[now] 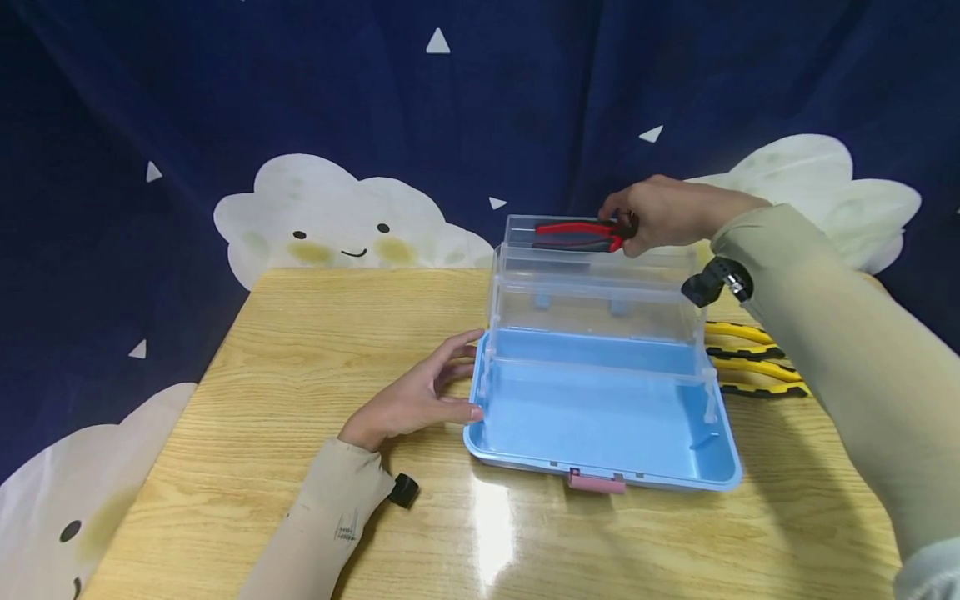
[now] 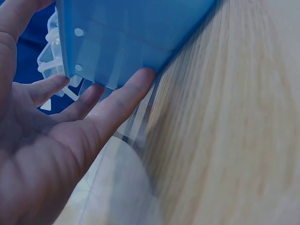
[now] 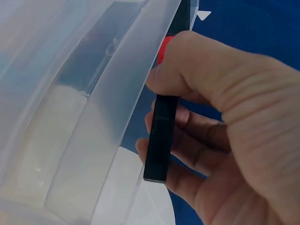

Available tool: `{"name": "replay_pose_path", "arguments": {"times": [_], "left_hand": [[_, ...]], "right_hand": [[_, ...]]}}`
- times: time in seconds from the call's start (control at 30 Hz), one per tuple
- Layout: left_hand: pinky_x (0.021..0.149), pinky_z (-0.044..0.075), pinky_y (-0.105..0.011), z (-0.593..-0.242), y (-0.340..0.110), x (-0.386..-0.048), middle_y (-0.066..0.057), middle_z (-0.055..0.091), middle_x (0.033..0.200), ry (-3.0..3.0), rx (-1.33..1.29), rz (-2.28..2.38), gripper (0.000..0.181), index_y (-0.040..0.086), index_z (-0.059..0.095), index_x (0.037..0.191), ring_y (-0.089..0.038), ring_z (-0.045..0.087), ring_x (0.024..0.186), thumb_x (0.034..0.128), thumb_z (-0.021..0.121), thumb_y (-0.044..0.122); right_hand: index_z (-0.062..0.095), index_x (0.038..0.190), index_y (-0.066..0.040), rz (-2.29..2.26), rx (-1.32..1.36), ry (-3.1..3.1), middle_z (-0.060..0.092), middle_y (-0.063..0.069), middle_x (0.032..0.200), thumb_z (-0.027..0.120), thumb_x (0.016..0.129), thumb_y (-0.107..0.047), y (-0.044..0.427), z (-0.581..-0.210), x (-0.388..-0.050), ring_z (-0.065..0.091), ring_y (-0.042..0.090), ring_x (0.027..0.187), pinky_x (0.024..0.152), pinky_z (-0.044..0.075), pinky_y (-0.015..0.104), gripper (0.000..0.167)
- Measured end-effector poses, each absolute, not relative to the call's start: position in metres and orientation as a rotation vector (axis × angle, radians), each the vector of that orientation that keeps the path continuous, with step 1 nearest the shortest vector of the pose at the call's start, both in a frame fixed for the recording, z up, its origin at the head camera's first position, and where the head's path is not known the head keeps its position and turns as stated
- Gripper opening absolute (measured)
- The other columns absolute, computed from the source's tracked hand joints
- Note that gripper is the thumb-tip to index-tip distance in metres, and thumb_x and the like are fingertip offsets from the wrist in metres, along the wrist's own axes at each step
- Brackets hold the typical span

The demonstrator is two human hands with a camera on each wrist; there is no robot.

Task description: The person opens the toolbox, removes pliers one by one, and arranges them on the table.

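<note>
A pair of pliers with red and black handles [image 1: 573, 227] lies level at the clear upper tray [image 1: 600, 267] of a toolbox. My right hand [image 1: 663, 212] grips its dark head end; in the right wrist view the thumb and fingers pinch the black head [image 3: 161, 140] beside the tray wall. The toolbox has an open light-blue base [image 1: 592, 417] with a pink latch [image 1: 596, 482] at the front. My left hand [image 1: 412, 400] rests against the base's left side, thumb at the rim. The left wrist view shows fairly straight fingers touching the blue outer wall [image 2: 126, 37].
Yellow and black tool handles [image 1: 750, 367] lie on the wooden table [image 1: 337, 333] right of the toolbox, partly behind it and my right forearm. A dark blue curtain [image 1: 480, 100] with white clouds hangs behind the table.
</note>
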State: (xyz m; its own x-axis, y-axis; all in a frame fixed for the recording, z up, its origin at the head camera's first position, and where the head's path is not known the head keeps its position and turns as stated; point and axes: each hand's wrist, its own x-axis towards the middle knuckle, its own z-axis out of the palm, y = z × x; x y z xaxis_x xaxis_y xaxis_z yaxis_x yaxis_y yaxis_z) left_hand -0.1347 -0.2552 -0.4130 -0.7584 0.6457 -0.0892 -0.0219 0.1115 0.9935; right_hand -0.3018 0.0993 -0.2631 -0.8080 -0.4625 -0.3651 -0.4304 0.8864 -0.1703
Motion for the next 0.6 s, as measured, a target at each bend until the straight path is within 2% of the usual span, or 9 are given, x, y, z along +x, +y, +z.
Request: {"name": "replay_pose_path", "arguments": {"times": [0.23, 0.4, 0.5, 0.6], "left_hand": [[0.116, 0.052, -0.043, -0.4136, -0.2529, -0.1356, -0.006, 0.03, 0.166, 1.885, 0.615, 1.694, 0.099, 0.036, 0.022, 0.163, -0.034, 0.037, 0.155, 0.0888, 0.082, 0.012], [0.116, 0.052, -0.043, -0.413, -0.2525, -0.1365, -0.003, 0.028, 0.168, 1.886, 0.608, 1.687, 0.099, 0.037, 0.021, 0.163, -0.032, 0.036, 0.155, 0.089, 0.082, 0.014], [0.117, 0.051, -0.043, -0.4128, -0.2525, -0.1373, -0.001, 0.026, 0.17, 1.889, 0.606, 1.682, 0.099, 0.037, 0.021, 0.163, -0.032, 0.036, 0.155, 0.0891, 0.082, 0.014], [0.117, 0.051, -0.043, -0.4123, -0.2525, -0.1377, -0.001, 0.027, 0.17, 1.89, 0.603, 1.683, 0.099, 0.036, 0.021, 0.163, -0.032, 0.035, 0.156, 0.089, 0.082, 0.013]], "right_hand": [[0.053, 0.145, -0.007, -0.1, -0.63, 2.642, 0.069, 0.016, 0.128, 0.077, 0.089, -0.015, 0.0983, -0.2608, -0.3019, 0.06, 0.025, 0.1, 0.085, 0.048, 0.036, 0.061], [0.054, 0.143, -0.005, -0.143, -0.601, 2.635, 0.07, 0.016, 0.127, 0.076, 0.09, -0.017, 0.0983, -0.259, -0.3016, 0.061, 0.026, 0.1, 0.088, 0.049, 0.039, 0.059], [0.053, 0.144, -0.003, -0.188, -0.585, 2.62, 0.068, 0.017, 0.13, 0.072, 0.093, -0.025, 0.0988, -0.2575, -0.3015, 0.061, 0.027, 0.104, 0.09, 0.049, 0.042, 0.059], [0.051, 0.148, -0.004, -0.206, -0.568, 2.616, 0.067, 0.017, 0.134, 0.07, 0.095, -0.044, 0.0968, -0.256, -0.3016, 0.06, 0.028, 0.11, 0.094, 0.049, 0.043, 0.068]]}}
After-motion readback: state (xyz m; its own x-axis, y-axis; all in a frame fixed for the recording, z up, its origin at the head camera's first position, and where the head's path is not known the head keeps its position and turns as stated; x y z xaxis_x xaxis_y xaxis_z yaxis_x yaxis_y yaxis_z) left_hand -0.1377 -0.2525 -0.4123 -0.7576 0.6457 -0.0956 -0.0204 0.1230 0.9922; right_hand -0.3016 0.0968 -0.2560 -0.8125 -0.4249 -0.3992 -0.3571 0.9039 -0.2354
